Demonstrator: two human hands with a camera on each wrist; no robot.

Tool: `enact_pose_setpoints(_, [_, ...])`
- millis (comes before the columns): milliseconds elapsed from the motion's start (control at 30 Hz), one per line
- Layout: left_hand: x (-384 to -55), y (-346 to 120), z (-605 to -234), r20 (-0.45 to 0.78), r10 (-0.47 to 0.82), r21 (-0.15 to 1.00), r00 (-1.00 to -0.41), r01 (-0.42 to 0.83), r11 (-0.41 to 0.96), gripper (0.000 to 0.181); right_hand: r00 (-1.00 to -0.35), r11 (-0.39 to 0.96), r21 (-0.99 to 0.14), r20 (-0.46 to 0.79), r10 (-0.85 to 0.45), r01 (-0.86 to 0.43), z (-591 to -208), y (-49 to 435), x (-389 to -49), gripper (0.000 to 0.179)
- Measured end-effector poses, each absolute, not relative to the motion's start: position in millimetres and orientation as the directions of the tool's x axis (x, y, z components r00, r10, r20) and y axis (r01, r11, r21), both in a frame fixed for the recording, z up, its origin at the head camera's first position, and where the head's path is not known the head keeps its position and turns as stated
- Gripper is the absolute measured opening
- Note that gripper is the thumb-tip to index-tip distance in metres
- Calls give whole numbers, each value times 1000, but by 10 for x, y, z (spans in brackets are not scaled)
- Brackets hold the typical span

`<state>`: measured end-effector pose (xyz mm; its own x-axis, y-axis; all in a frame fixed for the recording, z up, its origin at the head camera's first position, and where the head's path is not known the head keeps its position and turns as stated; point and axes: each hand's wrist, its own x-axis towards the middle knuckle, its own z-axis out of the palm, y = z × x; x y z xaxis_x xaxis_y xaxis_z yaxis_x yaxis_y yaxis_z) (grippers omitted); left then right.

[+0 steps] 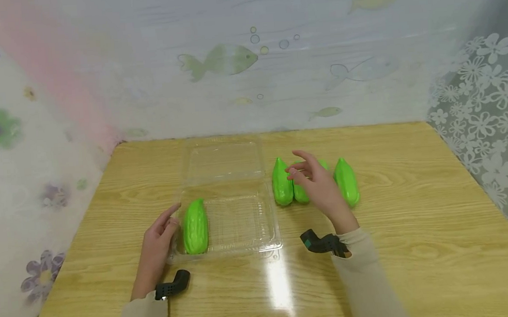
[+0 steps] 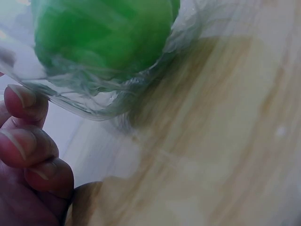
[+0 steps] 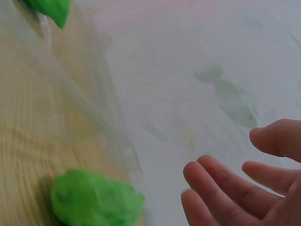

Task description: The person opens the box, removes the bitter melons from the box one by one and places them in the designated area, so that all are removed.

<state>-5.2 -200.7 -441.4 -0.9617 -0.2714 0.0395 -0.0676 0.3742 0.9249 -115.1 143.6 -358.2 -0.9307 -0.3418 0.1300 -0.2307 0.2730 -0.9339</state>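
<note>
A clear plastic clamshell container (image 1: 242, 249) lies open on the table, its lid (image 1: 223, 161) folded back towards the wall. One bright green, ribbed toy bitter melon (image 1: 195, 227) lies lengthwise inside, along the left wall. My left hand (image 1: 158, 239) holds the container's left rim; its curled fingers (image 2: 28, 146) meet the plastic edge in the left wrist view. With fingers apart and nothing in them, my right hand (image 1: 319, 188) hovers over the row of toy bitter melons right of the container. Of that row, the leftmost bitter melon (image 1: 282, 183) and rightmost bitter melon (image 1: 346, 184) show best; my hand partly hides the middle ones.
The wooden table (image 1: 415, 216) reaches back to a wall covering (image 1: 293, 93) printed with fish. Flower-patterned sheets hang at the left (image 1: 33, 191) and right (image 1: 494, 95). Each wrist wears a small black camera (image 1: 320, 243).
</note>
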Motion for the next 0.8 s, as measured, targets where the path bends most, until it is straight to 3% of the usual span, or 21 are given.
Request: enact_pose_setpoints(800, [-95,-2019,-4419,29,-281,917,-959,-86,390,34,-793,348,-869,79,-603,-352,-3899,618,-903,48])
